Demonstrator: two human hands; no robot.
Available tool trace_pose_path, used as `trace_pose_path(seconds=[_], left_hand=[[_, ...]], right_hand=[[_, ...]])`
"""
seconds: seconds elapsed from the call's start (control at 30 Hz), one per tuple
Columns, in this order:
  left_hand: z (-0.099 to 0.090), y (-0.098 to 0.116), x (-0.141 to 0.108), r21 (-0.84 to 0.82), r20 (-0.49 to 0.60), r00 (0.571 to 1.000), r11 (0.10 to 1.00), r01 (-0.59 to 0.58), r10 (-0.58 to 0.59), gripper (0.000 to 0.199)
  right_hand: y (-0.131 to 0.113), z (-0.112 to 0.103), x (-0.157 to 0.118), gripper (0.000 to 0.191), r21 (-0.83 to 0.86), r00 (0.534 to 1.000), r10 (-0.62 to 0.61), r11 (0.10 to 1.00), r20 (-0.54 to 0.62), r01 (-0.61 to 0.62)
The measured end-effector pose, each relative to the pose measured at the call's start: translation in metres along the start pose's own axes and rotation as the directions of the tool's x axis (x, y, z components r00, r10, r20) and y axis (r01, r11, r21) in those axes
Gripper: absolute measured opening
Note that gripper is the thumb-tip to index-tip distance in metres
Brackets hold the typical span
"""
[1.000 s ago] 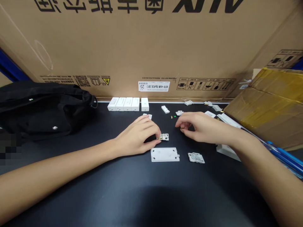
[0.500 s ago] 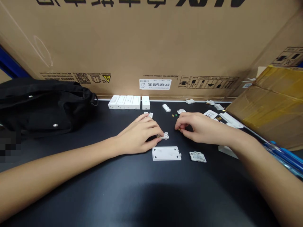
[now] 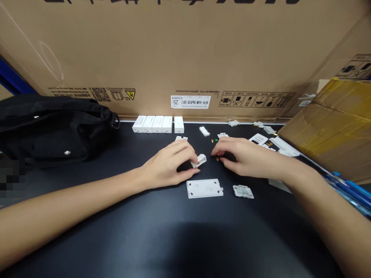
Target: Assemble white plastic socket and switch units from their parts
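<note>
Between its thumb and fingers, my left hand grips a small white plastic housing, which is tilted up on the black table. My right hand is curled just to the right, with a tiny brass-coloured part at its thumb and fingertips; whether it is pinched or lies on the table I cannot make out. In front of the hands lies a white rectangular plate with holes at its corners. To its right is a white moulded piece.
Several white boxes stand in a row at the back. Loose white parts and a barcode label card are scattered behind. A black bag sits left, a taped carton right, beside blue pens. A large carton closes the back.
The white housing has gone from lying flat to tilted in my left hand. My right fingertips have shifted slightly left and opened a little around the brass-coloured part.
</note>
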State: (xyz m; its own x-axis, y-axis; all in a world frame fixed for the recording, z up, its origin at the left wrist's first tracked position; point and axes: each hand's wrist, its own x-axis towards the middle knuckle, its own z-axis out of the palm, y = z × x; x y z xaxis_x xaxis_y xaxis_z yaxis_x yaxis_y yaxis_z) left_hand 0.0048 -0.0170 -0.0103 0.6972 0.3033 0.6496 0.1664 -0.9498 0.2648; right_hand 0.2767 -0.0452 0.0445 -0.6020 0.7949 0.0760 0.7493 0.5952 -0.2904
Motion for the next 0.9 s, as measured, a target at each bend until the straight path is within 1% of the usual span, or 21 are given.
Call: trace_pose_path(seconds=[0.07, 0.13, 0.17, 0.27, 0.37, 0.43, 0.57, 0.7, 0.8, 0.9], left_hand=[[0.0, 0.001, 0.002, -0.057, -0.116, 0.993, 0.998, -0.039, 0.032, 0.014], [-0.001, 0.001, 0.004, -0.087, -0.217, 0.975, 0.994, -0.07, 0.049, 0.019], [-0.001, 0.001, 0.005, -0.099, -0.255, 0.966, 0.992, -0.078, 0.051, 0.021], [0.0, -0.002, 0.005, -0.154, -0.338, 0.941, 0.984, -0.086, 0.03, 0.026], [0.003, -0.005, 0.003, -0.208, -0.388, 0.922, 0.973, -0.098, 0.01, 0.032], [0.004, -0.005, 0.002, -0.223, -0.398, 0.917, 0.969, -0.105, 0.007, 0.032], [0.004, -0.003, 0.002, -0.239, -0.395, 0.918, 0.965, -0.111, 0.007, 0.035], [0.005, -0.001, 0.002, -0.264, -0.382, 0.924, 0.961, -0.082, -0.026, 0.038], [0.005, 0.0, 0.002, -0.351, -0.325, 0.944, 0.934, -0.065, -0.056, 0.044], [0.003, 0.001, 0.003, -0.395, -0.245, 0.966, 0.918, -0.018, -0.087, 0.051]], right_hand=[[-0.009, -0.002, 0.0, 0.02, 0.061, 0.998, 0.01, 0.998, -0.062, -0.006], [-0.019, -0.004, 0.001, 0.021, 0.205, 0.991, 0.025, 0.979, -0.128, 0.002], [-0.025, -0.005, 0.001, 0.022, 0.295, 0.987, 0.032, 0.955, -0.158, 0.016], [-0.039, -0.004, 0.002, 0.025, 0.516, 0.973, 0.034, 0.851, -0.228, 0.091], [-0.047, -0.001, 0.004, 0.023, 0.625, 0.969, 0.015, 0.767, -0.246, 0.147], [-0.05, 0.002, 0.005, 0.022, 0.653, 0.97, 0.012, 0.742, -0.243, 0.155], [-0.05, 0.007, 0.008, 0.015, 0.641, 0.976, 0.041, 0.76, -0.215, 0.109], [-0.048, 0.009, 0.009, 0.013, 0.672, 0.981, 0.071, 0.737, -0.181, 0.071], [-0.05, 0.01, 0.01, 0.015, 0.682, 0.983, 0.083, 0.729, -0.166, 0.054], [-0.053, 0.009, 0.011, 0.018, 0.654, 0.983, 0.1, 0.756, -0.153, 0.025]])
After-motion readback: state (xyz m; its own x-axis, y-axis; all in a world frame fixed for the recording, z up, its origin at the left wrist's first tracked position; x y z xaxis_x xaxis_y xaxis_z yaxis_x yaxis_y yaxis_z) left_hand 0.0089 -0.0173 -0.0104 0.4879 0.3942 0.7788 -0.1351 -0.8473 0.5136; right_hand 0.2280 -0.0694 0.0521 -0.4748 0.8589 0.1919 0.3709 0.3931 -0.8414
